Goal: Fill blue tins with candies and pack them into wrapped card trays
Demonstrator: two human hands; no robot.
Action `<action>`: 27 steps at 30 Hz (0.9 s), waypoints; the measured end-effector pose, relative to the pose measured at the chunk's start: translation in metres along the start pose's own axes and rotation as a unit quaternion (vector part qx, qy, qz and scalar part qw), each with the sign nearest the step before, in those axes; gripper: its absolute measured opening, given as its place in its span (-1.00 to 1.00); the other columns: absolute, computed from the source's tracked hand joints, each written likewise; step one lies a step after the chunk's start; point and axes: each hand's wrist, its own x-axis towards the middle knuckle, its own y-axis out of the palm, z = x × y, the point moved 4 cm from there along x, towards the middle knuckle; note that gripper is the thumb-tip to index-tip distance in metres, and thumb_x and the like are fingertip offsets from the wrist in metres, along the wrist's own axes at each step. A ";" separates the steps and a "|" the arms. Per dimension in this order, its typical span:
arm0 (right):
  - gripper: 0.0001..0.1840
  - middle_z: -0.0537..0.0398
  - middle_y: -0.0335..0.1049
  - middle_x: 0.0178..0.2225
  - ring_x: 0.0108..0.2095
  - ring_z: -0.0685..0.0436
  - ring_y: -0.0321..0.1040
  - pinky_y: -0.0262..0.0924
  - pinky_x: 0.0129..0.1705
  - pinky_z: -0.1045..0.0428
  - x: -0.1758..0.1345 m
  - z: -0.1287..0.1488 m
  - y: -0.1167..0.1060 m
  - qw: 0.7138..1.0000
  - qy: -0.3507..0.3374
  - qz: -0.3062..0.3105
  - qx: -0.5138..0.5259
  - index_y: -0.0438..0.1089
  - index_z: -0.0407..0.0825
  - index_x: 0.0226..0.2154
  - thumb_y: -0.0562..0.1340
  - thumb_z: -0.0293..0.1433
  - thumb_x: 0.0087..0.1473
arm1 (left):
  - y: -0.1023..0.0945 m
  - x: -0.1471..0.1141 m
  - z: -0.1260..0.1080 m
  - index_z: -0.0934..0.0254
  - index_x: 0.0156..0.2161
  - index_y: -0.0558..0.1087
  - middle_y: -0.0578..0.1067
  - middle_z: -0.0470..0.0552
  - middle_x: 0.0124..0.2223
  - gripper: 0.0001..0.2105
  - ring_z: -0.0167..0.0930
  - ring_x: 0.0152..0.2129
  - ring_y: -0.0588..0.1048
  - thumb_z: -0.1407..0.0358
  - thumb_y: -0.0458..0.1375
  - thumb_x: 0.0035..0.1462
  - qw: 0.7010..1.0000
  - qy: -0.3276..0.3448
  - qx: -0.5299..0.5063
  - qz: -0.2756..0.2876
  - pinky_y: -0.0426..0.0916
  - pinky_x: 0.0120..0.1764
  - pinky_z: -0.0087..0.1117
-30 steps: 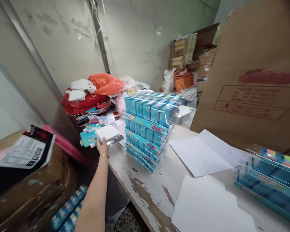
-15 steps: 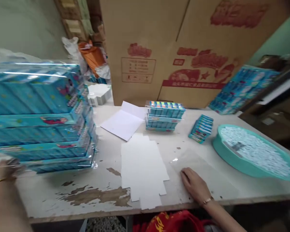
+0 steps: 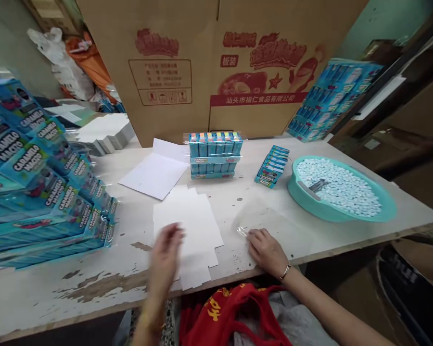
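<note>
My left hand is blurred by motion over the left part of a white die-cut card sheet; whether its fingers are closed does not show. On the table to the right, my right hand has its fingers curled at the near left corner of a clear plastic bag. Beyond the sheet lies a folded white card. Behind it stands a film-wrapped display pack of small blue candy boxes. A smaller group of blue boxes sits to its right.
Wrapped blue boxes are stacked high at the left. A turquoise basin of pale candies with a metal scoop stands right. A big carton closes off the back; more white card is piled behind left.
My left hand has moved right, from beside the tall wrapped stack to over the white sheet. My right hand stays at the plastic bag. The view has swung right.
</note>
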 end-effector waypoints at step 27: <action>-0.62 0.24 0.14 -0.49 -0.47 0.02 0.12 0.13 -0.43 0.09 0.022 -0.042 -0.069 0.728 0.198 -0.051 0.654 0.17 0.02 -0.38 0.13 -0.01 0.12 | 0.168 -0.051 -0.081 0.29 -0.52 0.30 0.36 -0.11 -0.48 -0.66 -0.50 -0.49 0.37 0.09 0.29 -0.05 0.937 0.017 -0.191 0.291 0.38 -0.37 -0.45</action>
